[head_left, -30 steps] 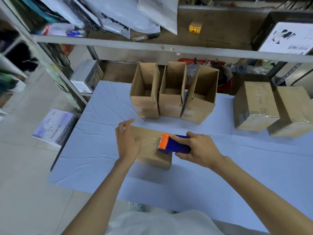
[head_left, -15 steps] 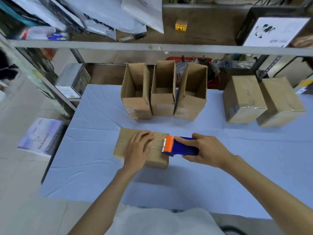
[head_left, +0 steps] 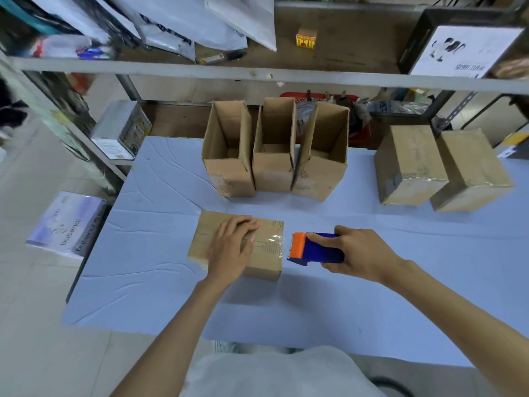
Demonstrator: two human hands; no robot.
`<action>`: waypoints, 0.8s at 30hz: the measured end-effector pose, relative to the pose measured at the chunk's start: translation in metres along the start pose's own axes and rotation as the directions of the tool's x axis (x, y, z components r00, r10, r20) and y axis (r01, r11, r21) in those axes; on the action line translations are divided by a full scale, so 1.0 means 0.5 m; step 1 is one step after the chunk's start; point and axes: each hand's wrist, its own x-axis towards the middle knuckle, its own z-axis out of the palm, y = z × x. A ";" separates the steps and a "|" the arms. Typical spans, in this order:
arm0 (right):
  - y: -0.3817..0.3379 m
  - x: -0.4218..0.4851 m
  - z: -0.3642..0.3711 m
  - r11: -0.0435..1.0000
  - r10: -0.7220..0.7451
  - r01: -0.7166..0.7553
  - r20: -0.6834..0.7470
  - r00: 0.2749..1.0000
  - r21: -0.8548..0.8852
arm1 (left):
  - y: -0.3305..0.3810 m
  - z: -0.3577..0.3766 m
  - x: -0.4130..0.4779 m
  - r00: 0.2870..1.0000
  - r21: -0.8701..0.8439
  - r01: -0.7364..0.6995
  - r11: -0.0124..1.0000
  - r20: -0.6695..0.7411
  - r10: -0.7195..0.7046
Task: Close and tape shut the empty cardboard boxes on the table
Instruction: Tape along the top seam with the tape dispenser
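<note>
A closed cardboard box [head_left: 266, 253] lies flat on the blue table [head_left: 160, 253], with clear tape across its top near the right edge. My left hand [head_left: 232, 250] presses flat on its lid. My right hand [head_left: 355, 253] grips a blue and orange tape dispenser [head_left: 313, 249], whose orange end sits just past the box's right edge. Three open boxes [head_left: 274, 150] stand upright side by side behind it. Two closed, taped boxes [head_left: 440, 167] sit at the right.
A metal shelf rail [head_left: 257, 73] crosses above the table's far side, with bags and small items on the shelf. A red tray [head_left: 289, 96] sits behind the open boxes. A printed package [head_left: 65, 224] lies on the floor at the left.
The dispenser has moved right, from the top of the box to just off its right edge, leaving tape behind. My left hand slid right along the lid.
</note>
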 end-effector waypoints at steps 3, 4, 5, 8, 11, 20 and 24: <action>-0.020 0.022 -0.002 0.999 -0.004 0.003 -0.023 1.000 -0.045 | 0.001 -0.004 0.000 1.000 -0.002 0.004 1.000 0.018 -0.004; -0.024 0.028 -0.005 0.998 -0.012 0.010 -0.033 0.999 -0.067 | 0.002 -0.004 0.001 1.000 -0.002 0.009 1.000 0.022 -0.009; -0.028 0.033 -0.010 0.996 -0.020 0.016 -0.038 0.999 -0.088 | 0.004 -0.004 0.001 1.000 -0.002 0.014 1.000 0.023 -0.014; -0.043 0.047 -0.030 0.989 -0.059 0.053 -0.042 0.997 -0.135 | 0.007 -0.001 0.003 0.999 -0.007 0.030 1.000 0.020 -0.030; -0.054 0.062 -0.047 0.977 -0.091 0.085 -0.021 0.996 -0.196 | 0.007 0.000 0.004 0.999 -0.012 0.037 0.999 0.014 -0.037; -0.069 0.096 -0.090 0.924 -0.150 0.173 0.093 0.984 -0.342 | 0.009 -0.004 0.012 0.999 0.002 0.017 1.000 0.036 -0.017; -0.090 0.077 -0.047 0.903 -0.028 0.122 0.227 0.973 -0.411 | 0.006 -0.008 0.011 0.999 0.004 0.016 1.000 0.034 -0.017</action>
